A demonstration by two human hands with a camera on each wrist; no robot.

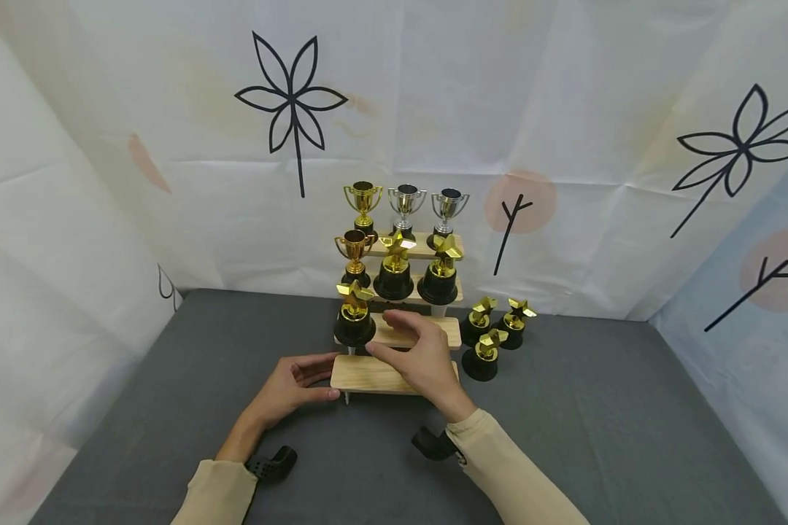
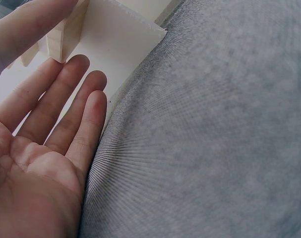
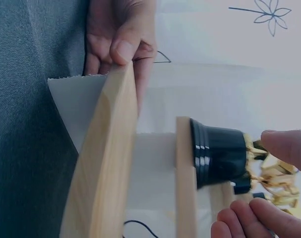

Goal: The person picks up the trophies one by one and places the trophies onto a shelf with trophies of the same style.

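Note:
A stepped wooden stand (image 1: 368,373) carries small trophies on its upper tiers. At the left end of its lowest board is my left hand (image 1: 292,386), the thumb tip at the front corner and the fingers extended. In the left wrist view those fingers (image 2: 56,106) lie straight beside the stand's white side panel (image 2: 113,44). My right hand (image 1: 427,361) hovers over the lower two boards with thumb and fingers apart, nothing between them. Just left of it, a black-based gold star trophy (image 1: 355,321) stands upright on the second board; the right wrist view shows its black base (image 3: 219,153).
Two more star trophies (image 1: 394,277) and a bronze-coloured cup (image 1: 354,251) occupy the third tier. A gold cup (image 1: 363,200) and two silver cups (image 1: 407,204) fill the top. Three star trophies (image 1: 481,357) stand on the grey table (image 1: 584,415) right of the stand. White patterned cloth (image 1: 433,87) hangs behind.

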